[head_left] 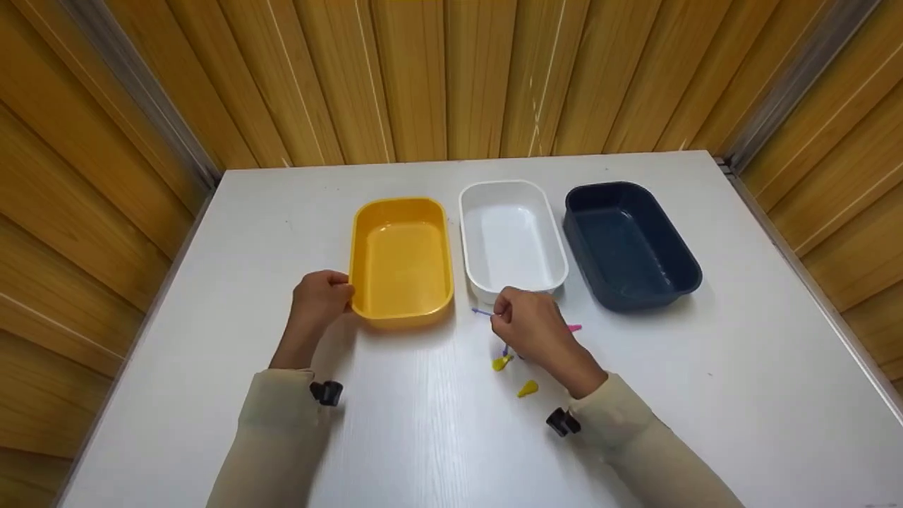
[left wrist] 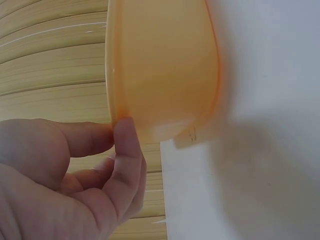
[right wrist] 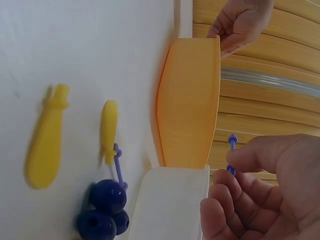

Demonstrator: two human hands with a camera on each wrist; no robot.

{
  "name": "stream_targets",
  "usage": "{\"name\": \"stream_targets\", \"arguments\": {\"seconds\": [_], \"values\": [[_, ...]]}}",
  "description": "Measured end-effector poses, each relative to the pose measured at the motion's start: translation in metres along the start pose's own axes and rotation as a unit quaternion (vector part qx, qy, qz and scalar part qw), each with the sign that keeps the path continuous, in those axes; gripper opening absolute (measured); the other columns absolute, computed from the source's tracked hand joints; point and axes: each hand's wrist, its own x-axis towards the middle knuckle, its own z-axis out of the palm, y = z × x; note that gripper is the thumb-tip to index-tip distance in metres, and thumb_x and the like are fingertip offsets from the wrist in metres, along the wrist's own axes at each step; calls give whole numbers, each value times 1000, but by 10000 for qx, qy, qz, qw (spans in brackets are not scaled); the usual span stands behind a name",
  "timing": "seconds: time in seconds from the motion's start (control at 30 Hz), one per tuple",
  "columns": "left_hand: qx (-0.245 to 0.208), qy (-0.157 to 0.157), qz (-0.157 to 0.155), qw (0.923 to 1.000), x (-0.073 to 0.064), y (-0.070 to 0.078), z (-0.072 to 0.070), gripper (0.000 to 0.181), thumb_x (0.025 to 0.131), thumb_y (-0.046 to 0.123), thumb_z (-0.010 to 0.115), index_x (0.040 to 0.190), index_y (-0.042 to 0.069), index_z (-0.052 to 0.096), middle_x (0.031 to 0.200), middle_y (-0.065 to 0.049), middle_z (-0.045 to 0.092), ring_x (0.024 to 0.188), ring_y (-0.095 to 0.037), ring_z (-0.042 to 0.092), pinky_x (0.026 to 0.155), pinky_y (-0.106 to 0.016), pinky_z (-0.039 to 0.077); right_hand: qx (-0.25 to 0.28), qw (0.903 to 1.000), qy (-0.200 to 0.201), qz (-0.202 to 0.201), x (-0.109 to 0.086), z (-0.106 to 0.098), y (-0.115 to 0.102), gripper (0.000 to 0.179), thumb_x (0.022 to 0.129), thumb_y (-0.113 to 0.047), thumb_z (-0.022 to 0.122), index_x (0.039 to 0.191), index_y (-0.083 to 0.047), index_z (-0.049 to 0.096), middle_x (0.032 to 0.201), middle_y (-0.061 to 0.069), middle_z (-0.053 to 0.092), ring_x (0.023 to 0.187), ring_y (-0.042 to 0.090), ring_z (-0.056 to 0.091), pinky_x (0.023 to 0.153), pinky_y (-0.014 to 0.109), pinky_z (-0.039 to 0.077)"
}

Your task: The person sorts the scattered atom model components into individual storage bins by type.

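Note:
My left hand (head_left: 319, 302) pinches the rim of the yellow plastic tray (head_left: 403, 319) at its near left corner, thumb on one side and fingers on the other in the left wrist view. Between thumb and fingertip my right hand (head_left: 534, 326) holds a small purple stick with knobbed ends (right wrist: 232, 142), raised in front of the white tray (head_left: 487, 291). Below that hand lie two yellow paddle-shaped pieces (right wrist: 47, 142), another purple stick (right wrist: 118, 167) and several dark blue balls (right wrist: 108, 196) bunched together. A pink piece (head_left: 576, 327) peeks out beyond the right hand, which hides part of the pile.
A dark blue tray (head_left: 631, 302) stands at the right, beside the white one. The three trays form a row on the white table (head_left: 268, 226), and no pieces show inside them. Wood-look panels (head_left: 416, 77) enclose the back and sides.

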Motion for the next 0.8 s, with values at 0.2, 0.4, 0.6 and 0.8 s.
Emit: {"name": "stream_targets", "arguments": {"seconds": [0.2,0.4,0.6,0.8], "values": [[-25,-15,-3,10000,0,1,0,32,100,12,56,130,2,62,125,-17,64,99,-24,65,98,-37,57,101,9999,-17,105,12,9,-14,7,85,-10,71,80,-9,66,67,0,63,63,14,55,60,27,46],[-30,-20,-8,10000,0,0,0,32,100,12,56,130,3,62,125,-16,64,100,-25,65,97,-35,57,90,9998,-6,179,26,20,-27,7,86,-10,72,81,-9,66,70,1,65,65,15,54,60,27,45],[-46,12,55,10000,1,0,1,31,99,13,56,128,3,63,122,-15,65,98,-24,65,94,-33,58,91,9999,137,37,36,31,-36,10,85,-10,73,78,-9,66,72,3,69,67,18,59,61,30,48],[-74,12,70,9999,0,-3,0,32,99,13,56,129,3,63,122,-15,66,97,-24,64,93,-33,58,194,9996,190,-93,41,38,-41,8,85,-11,72,80,-9,66,74,4,69,68,19,60,64,32,50]]}}
